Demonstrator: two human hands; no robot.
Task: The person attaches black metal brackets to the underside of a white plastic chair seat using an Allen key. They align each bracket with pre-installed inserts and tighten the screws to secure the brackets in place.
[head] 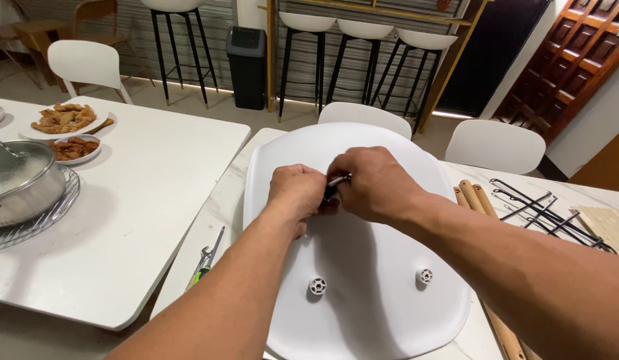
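Hands work at 12 o'clock on a white plastic seat shell (pixel 363 267), upside down on the table (pixel 209 220). Left hand (pixel 297 192) and right hand (pixel 374 183) pinch together a small dark metal part (pixel 334 185). Shell looks light, stiff, smooth and slippery; grip its rim.

White chair seat (pixel 363 267) lies upside down on the table.

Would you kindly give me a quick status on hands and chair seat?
Both hands, left and right, pinching a small dark tool together. White seat upside down on table. Wrench lies left, wooden legs right; nothing obstructing.
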